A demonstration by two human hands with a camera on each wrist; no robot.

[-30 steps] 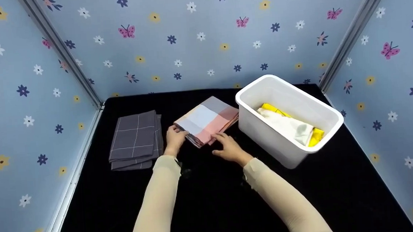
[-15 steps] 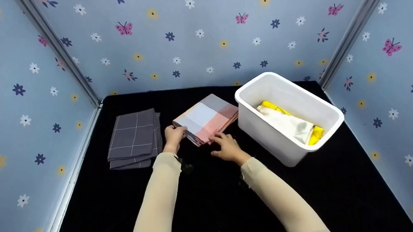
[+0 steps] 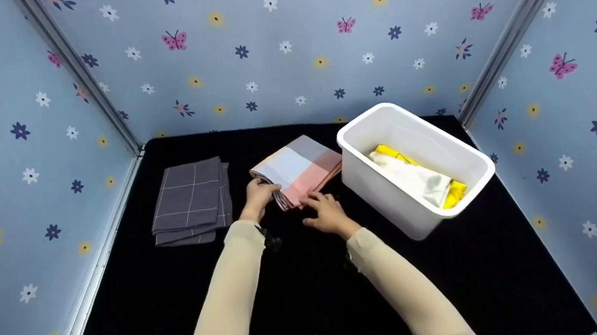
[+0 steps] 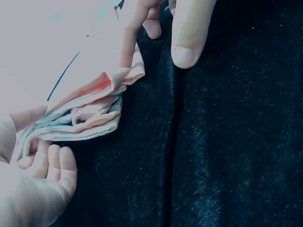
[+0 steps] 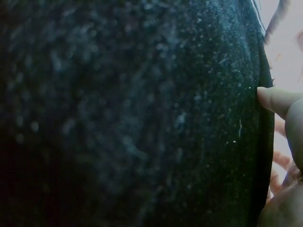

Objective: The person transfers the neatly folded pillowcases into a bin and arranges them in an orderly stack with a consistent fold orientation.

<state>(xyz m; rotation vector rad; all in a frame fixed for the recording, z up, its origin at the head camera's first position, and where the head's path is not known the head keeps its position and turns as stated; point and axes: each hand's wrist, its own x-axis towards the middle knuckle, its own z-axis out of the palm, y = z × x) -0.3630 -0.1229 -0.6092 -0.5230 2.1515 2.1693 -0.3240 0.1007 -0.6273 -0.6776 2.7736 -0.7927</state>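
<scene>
A folded checked cloth (image 3: 298,168) in pink, pale blue and grey lies in the middle of the black tabletop. My left hand (image 3: 259,195) pinches its left edge, thumb on top and fingers underneath, as the left wrist view shows at the stacked fold layers (image 4: 90,113). At the cloth's near corner, the fingertips of my right hand (image 3: 329,213) press down, with the thumb held apart from the fabric. In the right wrist view only part of the right hand (image 5: 289,118) shows, at the right edge.
Left of the hands lies a stack of folded dark grey cloths (image 3: 189,197) with white lines. A white plastic bin (image 3: 378,196) stands to the right, holding a white cloth (image 3: 413,177) and a yellow cloth (image 3: 455,194). Flower-patterned walls (image 3: 271,60) enclose the table.
My left hand has shifted slightly right along the cloth's left edge, bending that edge inward. The right hand stays at the near corner. The head view has shifted a little.
</scene>
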